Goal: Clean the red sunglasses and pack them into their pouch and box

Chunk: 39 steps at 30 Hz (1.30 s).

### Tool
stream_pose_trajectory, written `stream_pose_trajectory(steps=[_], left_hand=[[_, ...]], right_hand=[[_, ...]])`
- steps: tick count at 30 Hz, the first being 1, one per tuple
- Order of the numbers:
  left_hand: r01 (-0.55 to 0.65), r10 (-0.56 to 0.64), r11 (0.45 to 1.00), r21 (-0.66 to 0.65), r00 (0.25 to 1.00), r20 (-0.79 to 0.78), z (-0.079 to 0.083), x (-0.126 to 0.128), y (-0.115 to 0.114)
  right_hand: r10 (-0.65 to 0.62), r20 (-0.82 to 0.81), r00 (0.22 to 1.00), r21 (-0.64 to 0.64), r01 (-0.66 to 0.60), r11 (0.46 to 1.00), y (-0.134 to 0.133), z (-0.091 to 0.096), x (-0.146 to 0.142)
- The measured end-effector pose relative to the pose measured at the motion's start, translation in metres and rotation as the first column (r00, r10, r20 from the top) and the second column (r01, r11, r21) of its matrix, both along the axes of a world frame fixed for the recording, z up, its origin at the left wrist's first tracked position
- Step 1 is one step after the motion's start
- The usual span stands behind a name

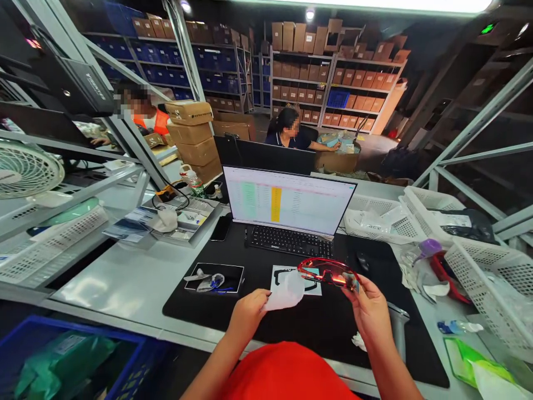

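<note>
My right hand (370,303) pinches one end of a pair of red-framed glasses (322,265), held up over the black desk mat (266,328). In my left hand (249,311) is a soft white pouch or cloth (287,293), pinched at its left end; I cannot tell which of the two it is. Its far end reaches close to the glasses. Behind both lies a pale card (277,272) with a black glasses outline on it, partly covered. To the left, an open black box (231,271) holds a small clear bag with blue bits.
A monitor (291,200) and keyboard (287,240) stand ahead, a mouse (362,260) to their right. White baskets (491,278) line the right side. A grey handheld scanner (398,328) lies by my right forearm. Two co-workers sit beyond the desk. A blue crate (133,355) is lower left.
</note>
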<state>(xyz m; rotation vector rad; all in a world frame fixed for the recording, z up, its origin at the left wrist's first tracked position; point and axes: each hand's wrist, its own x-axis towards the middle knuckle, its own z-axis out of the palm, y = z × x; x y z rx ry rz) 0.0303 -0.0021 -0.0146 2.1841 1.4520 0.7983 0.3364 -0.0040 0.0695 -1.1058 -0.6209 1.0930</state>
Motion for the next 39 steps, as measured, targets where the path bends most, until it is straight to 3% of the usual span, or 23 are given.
stream_pose_trajectory(steps=[3, 5, 9, 13, 20, 25, 32, 36, 39], left_hand=[[0.015, -0.016, 0.999, 0.038, 0.999, 0.039, -0.001, -0.001, -0.002], [0.031, -0.034, 0.999, 0.038, 0.997, 0.072, -0.003, 0.001, -0.005], [0.074, -0.071, 0.997, -0.012, 0.986, 0.151, -0.005, 0.004, -0.016], [0.099, -0.078, 0.991, -0.084, 0.970, 0.228, -0.003, 0.003, -0.028], [0.098, -0.031, 0.979, -0.180, 0.939, 0.343, 0.002, 0.010, -0.038], [0.123, 0.080, 0.934, -0.336, 0.844, 0.531, 0.003, 0.015, -0.042], [0.237, 0.110, 0.889, -0.393, 0.721, 0.684, -0.002, 0.019, -0.049], [0.230, 0.295, 0.827, -0.512, 0.598, 0.745, -0.015, 0.022, -0.043], [0.237, 0.315, 0.800, -0.552, 0.616, 0.722, -0.019, 0.023, -0.033]], right_hand=[[0.165, 0.129, 0.978, -0.087, -0.154, 0.984, -0.001, 0.001, -0.001], [0.313, 0.197, 0.929, -0.166, -0.283, 0.945, -0.004, 0.002, -0.002], [0.472, 0.189, 0.861, -0.262, -0.419, 0.870, -0.012, -0.003, -0.006], [0.505, 0.098, 0.857, -0.317, -0.454, 0.832, -0.018, -0.014, -0.012], [0.439, 0.086, 0.894, -0.315, -0.394, 0.863, -0.018, -0.021, -0.021], [0.537, 0.100, 0.838, -0.315, -0.485, 0.816, -0.018, -0.021, -0.026], [0.605, 0.374, 0.703, -0.262, -0.545, 0.796, -0.019, -0.031, -0.031], [0.569, 0.433, 0.699, -0.195, -0.544, 0.816, -0.019, -0.048, -0.039], [0.562, 0.468, 0.682, -0.164, -0.558, 0.813, -0.018, -0.057, -0.045]])
